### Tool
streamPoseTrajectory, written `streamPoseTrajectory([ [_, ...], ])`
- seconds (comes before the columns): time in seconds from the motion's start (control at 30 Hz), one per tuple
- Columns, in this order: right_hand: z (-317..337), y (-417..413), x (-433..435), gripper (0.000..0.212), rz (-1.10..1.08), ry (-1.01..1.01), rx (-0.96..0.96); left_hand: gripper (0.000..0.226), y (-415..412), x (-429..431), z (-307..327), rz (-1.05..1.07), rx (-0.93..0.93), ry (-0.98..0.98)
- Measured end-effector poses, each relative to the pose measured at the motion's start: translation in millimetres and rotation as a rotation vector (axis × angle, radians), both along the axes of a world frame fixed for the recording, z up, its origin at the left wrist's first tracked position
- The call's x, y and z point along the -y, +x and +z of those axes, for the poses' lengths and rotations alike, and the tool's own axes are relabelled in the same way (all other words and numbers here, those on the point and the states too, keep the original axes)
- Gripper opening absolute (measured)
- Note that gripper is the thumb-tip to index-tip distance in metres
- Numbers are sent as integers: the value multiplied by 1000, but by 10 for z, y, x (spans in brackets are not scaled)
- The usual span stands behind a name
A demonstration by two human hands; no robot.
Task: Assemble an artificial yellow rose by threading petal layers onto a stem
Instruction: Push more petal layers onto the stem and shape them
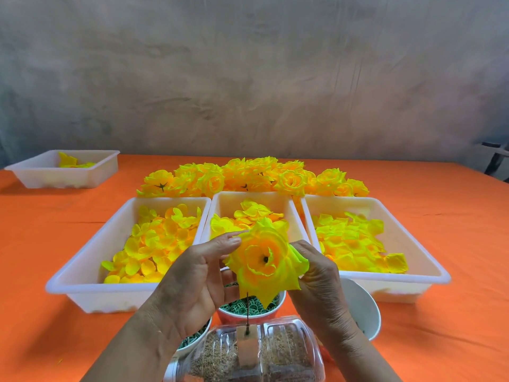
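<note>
A half-built yellow rose (265, 261) with orange-tinted inner petals sits on a thin dark stem (247, 312), whose foot stands in a clear plastic container (275, 351) of brown grains. My left hand (192, 279) touches the flower's left side with thumb and forefinger stretched along the petals. My right hand (319, 274) pinches the outer petal layer on the right. Behind the flower stand three white trays of loose yellow petals: left tray (82, 271), middle tray (292, 216), right tray (413, 244).
A heap of finished yellow roses (248, 176) lies behind the trays on the orange tablecloth (454, 326). A fourth white tray (66, 175) is at far left. Bowls of green rings (250, 307) sit under my hands, a white bowl (363, 307) to the right.
</note>
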State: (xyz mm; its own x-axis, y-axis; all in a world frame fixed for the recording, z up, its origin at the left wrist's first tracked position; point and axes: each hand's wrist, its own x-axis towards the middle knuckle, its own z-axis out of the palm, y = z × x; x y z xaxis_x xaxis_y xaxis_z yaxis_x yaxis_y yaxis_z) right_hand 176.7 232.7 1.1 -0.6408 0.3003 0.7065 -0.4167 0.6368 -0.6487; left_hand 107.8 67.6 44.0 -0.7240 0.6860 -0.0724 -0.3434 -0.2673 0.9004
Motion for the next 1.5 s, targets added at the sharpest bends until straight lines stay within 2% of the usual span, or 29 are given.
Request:
streamPoseTrajectory([
  [0.13, -9, 5, -16, 12, -32, 80, 15, 47, -21, -1, -15, 39, 3, -1],
  [0.23, 1, 5, -3, 10, -41, 66, -2, 44, -57, 15, -45, 71, 68, 6],
  [0.3, -1, 0, -27, 16, -59, 25, 8, 47, -82, 27, -75, 98, 103, -10],
  [0.43, 2, 12, -33, 9, -12, -187, 51, 53, -130, 38, -146, 174, 118, -41],
  [0.57, 51, -13, -43, 14, -12, -405, 79, 56, -176, 37, -232, 248, 117, -76],
  [0.7, 94, -22, -63, 10, -34, -518, 110, 50, -225, 15, -339, 301, 91, -98],
  [0.9, 132, -38, -80, 21, -2, -662, 136, 37, -327, -58, -495, 394, -48, -168],
  [1.0, 118, -60, -128, 13, -27, -644, 179, 25, -419, -94, -592, 453, -167, -227],
  [1.2, 123, -115, -340, 25, -132, -469, 202, 19, -540, -156, -753, 478, -365, -364],
  [1.3, 171, -152, -439, 18, -143, -367, 186, 13, -564, -192, -804, 509, -452, -412],
  [1.37, 215, -183, -532, 7, -143, -359, 177, 8, -554, -225, -838, 540, -495, -441],
  [1.5, 264, -276, -822, 5, -139, -418, 225, 14, -524, -276, -897, 635, -500, -444],
])
